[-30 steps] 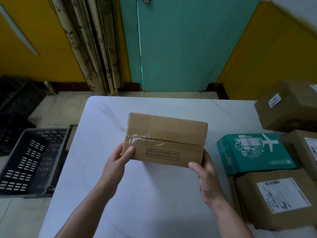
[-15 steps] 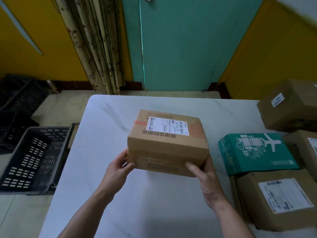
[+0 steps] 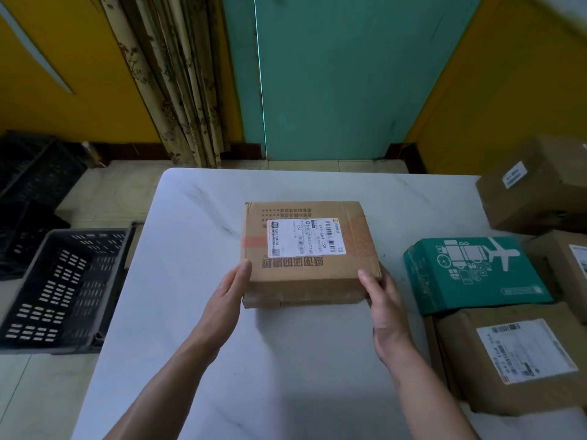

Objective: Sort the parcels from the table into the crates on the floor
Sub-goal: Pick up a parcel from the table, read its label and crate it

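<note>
I am at the checking step: my left grip and right grip clasp the brown parcel at its near corners, over the middle of the table; whether it rests on the table I cannot tell. Its label faces me. Next, I judge, I read it and carry the parcel left and down to the grey crate on the floor. A second ago the label was hidden; the parcel has since rolled toward me
</note>
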`<state>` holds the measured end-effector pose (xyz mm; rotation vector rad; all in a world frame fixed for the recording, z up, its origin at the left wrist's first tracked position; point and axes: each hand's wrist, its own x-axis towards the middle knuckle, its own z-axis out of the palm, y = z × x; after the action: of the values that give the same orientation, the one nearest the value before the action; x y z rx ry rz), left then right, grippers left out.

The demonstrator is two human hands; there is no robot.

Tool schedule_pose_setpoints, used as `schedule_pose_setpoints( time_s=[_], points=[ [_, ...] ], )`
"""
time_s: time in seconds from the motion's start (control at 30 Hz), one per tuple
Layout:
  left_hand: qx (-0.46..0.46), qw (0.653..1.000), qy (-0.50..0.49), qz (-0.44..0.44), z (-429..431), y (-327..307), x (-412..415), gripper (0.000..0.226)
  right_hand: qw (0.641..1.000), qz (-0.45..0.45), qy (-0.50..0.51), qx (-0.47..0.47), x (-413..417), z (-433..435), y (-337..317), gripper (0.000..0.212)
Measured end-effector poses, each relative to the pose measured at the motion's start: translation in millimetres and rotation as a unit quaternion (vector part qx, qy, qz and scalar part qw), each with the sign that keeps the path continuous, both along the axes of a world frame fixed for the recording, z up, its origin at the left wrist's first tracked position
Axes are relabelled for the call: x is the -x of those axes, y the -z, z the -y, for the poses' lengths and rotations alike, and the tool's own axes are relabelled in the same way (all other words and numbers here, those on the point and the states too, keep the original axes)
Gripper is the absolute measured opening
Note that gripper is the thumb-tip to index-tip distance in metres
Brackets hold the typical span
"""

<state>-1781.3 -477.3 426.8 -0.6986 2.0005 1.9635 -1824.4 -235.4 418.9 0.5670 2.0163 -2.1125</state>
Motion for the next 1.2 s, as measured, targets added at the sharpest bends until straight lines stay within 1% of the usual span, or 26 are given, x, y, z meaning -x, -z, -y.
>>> schedule_pose_setpoints(
  time_s=[0.07,0.13,0.17,0.27,0.33,0.4,0.47,0.5,0.53,0.6,0.67,0.73,0.8,0.87,0.93,1.0,1.07,1.1,1.2],
  points=[
    [0.007,0.999,-0.031,0.015,-2,4,2,0.062,1.0,-0.005,0.011,-0.003,1,3,4,0.024],
    [0.009,0.999,-0.041,0.025,-6,7,1,0.051,0.999,-0.009,0.035,-0.028,3,6,8,0.022],
    [0.009,0.999,-0.043,0.027,-7,7,1,0.052,0.997,-0.009,0.054,-0.05,5,8,11,0.023],
    [0.004,0.998,-0.056,0.033,-9,6,0,0.066,0.987,0.001,0.114,-0.109,8,16,14,0.04],
    [0.002,0.998,-0.054,0.031,-10,6,0,0.07,0.982,0.005,0.149,-0.118,10,22,14,0.04],
    [0.012,0.998,-0.057,0.024,-9,5,2,0.077,0.982,0.006,0.162,-0.101,12,27,13,0.036],
    [0.055,0.997,-0.058,0.006,-5,4,6,0.098,0.984,0.003,0.153,-0.093,12,31,13,0.035],
    [0.086,0.995,-0.048,-0.006,-1,2,10,0.109,0.985,0.003,0.145,-0.094,12,32,13,0.038],
    [0.121,0.992,-0.03,-0.021,3,0,14,0.114,0.986,0.004,0.138,-0.092,12,32,14,0.043],
    [0.174,0.983,0.021,-0.057,11,-3,24,0.117,0.988,0.007,0.124,-0.088,11,33,14,0.046],
    [0.187,0.977,0.067,-0.078,17,-7,34,0.116,0.99,0.008,0.104,-0.09,12,33,13,0.044],
    [0.175,0.977,0.088,-0.084,20,-9,39,0.115,0.992,0.004,0.091,-0.087,14,33,10,0.045],
    [0.162,0.98,0.077,-0.084,20,-7,38,0.114,0.994,-0.003,0.082,-0.078,17,33,8,0.044],
    [0.156,0.982,0.052,-0.09,20,-3,35,0.109,0.995,-0.002,0.066,-0.068,20,35,8,0.043],
    [0.167,0.981,0.024,-0.098,18,-1,34,0.097,0.997,0.0,0.04,-0.061,20,36,11,0.061],
    [0.211,0.972,0.002,-0.1,16,-4,36,0.089,0.998,0.002,0.014,-0.064,20,39,11,0.077],
    [0.258,0.962,0.007,-0.094,16,-7,40,0.086,0.998,0.024,0.014,-0.058,19,43,11,0.086],
    [0.265,0.96,0.015,-0.09,16,-8,42,0.085,0.998,0.038,0.026,-0.051,18,46,11,0.083],
    [0.246,0.964,0.019,-0.094,18,-6,43,0.087,0.996,0.065,0.051,-0.028,13,52,13,0.053]
  ],
)
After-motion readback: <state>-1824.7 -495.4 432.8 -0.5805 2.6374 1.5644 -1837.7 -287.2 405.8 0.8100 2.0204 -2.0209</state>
